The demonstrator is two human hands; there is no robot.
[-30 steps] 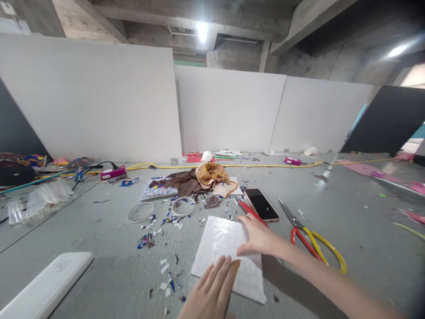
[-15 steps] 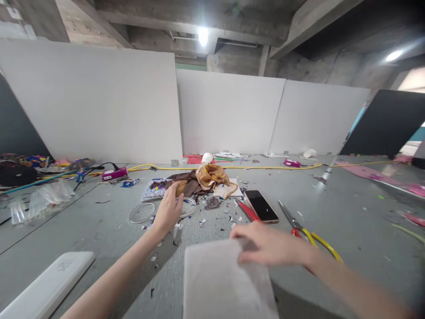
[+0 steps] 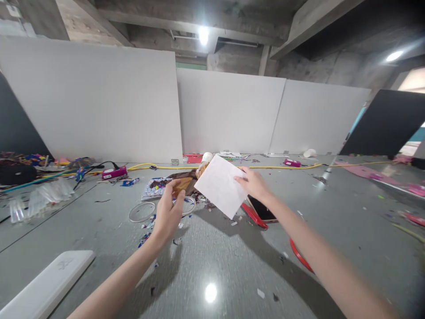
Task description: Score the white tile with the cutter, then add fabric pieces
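A white tile (image 3: 221, 185), stiff, smooth and probably brittle, is held tilted in the air above the grey floor (image 3: 212, 261), gripped at its right edge by the right hand (image 3: 253, 182). A small brown piece (image 3: 179, 184) is pinched in the left hand (image 3: 168, 212).

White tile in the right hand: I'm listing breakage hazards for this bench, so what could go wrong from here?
The white tile is in the air, pinched at one edge by the right hand; it could slip and fall onto the phone below. The left hand hovers over sharp-looking shards, risking a cut.
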